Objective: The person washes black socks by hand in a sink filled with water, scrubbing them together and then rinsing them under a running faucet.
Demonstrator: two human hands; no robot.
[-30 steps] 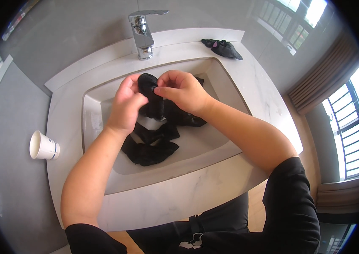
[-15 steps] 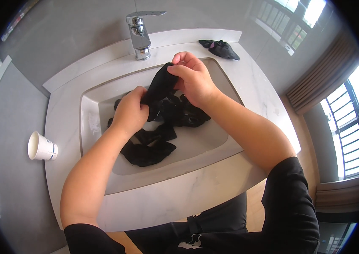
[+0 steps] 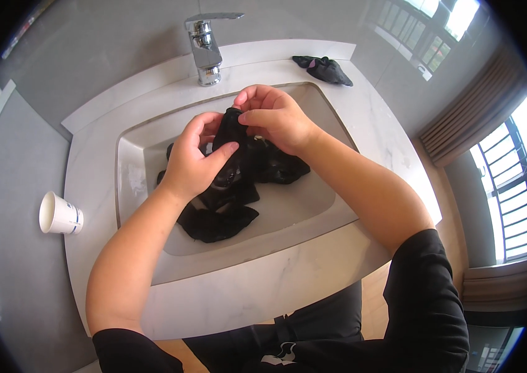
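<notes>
A black sock [image 3: 231, 129] hangs above the sink [image 3: 313, 214] from my right hand [image 3: 279, 121], which pinches its upper end between thumb and fingers. My left hand [image 3: 195, 158] is loosely curled round the sock's left side, its thumb across the front and its fingers partly behind the cloth. Below both hands, more dark wet cloth, apparently socks [image 3: 220, 224], lies bunched in the sink with a little water. Part of that pile is covered by my hands and the raised sock.
A chrome faucet [image 3: 206, 53] rises behind the sink. On the back right of the marble-look counter [image 3: 375, 133] rests a crumpled dark sock [image 3: 324, 69] with a small pinkish patch. A white paper cup [image 3: 61, 213] is at the left edge, beside a grey wall panel.
The sock has come down slightly and hangs more upright. My right hand has shifted lower and left, while my left hand has loosened and moved up along the cloth.
</notes>
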